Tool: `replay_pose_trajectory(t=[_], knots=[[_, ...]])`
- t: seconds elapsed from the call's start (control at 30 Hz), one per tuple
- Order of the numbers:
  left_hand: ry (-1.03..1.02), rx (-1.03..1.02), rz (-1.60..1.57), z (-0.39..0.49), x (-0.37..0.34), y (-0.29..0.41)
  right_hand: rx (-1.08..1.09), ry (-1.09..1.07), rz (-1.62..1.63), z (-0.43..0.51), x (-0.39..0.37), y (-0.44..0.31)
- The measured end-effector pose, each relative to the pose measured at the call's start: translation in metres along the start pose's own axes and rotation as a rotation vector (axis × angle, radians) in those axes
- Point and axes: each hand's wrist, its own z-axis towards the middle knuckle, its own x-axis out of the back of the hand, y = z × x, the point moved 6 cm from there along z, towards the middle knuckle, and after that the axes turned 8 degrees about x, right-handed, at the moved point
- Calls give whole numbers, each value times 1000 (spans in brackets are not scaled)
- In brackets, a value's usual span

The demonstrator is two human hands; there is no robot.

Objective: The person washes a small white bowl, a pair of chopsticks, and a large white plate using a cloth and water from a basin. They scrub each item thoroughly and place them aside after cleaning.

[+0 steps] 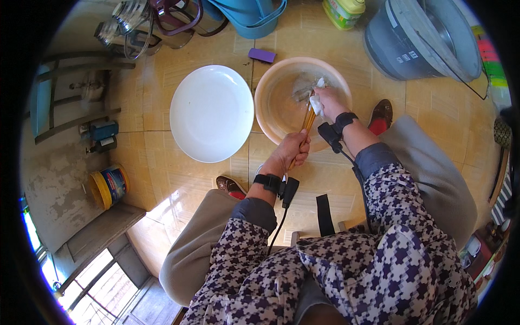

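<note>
My left hand [291,148] is closed around a bundle of wooden chopsticks [309,118], over the near rim of a pinkish plastic basin [265,115]. Shallow water seems to lie in the basin, with a ripple near its far side. My right hand [328,100] presses a white cloth [316,105] against the far part of the chopsticks, inside the basin. The exact number of chopsticks cannot be made out. Left of the basin, a large white plate or shallow bowl [212,113] rests on the tiled floor.
A purple sponge-like block [262,55] lies behind the basin. Beyond stand a blue bucket [254,24], a yellow-green container [344,14], a large grey bucket [400,44] and metal thermos flasks [174,32]. A yellow pail [109,186] sits at the left wall. My shoes [381,113] flank the basin.
</note>
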Motion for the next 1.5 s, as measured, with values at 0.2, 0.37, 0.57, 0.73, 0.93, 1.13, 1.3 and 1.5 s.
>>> replay_pose_trajectory(t=[0.2, 0.37, 0.57, 0.73, 0.93, 1.13, 1.3, 1.5], knots=[[92, -61, 53, 0, 18, 4, -140, -153, 140, -36, -20, 19], [124, -44, 106, 1, 14, 3, -132, -115, 72, -42, -10, 15], [127, -100, 117, -16, 24, 22, 296, 175, -610, -37, 16, -42], [203, -232, 67, -10, 37, 34, 351, -75, -1163, -56, 4, -41], [260, -353, 155, 7, 38, 35, 40, -234, -164, -58, -16, -17], [244, -346, 274, 24, 35, 29, 70, -377, -133, -79, -52, -49], [355, -567, 458, 20, 34, 47, 182, -508, -192, -93, -68, -82], [827, -763, 993, -34, 32, 107, 528, -488, -444, -94, -84, -115]])
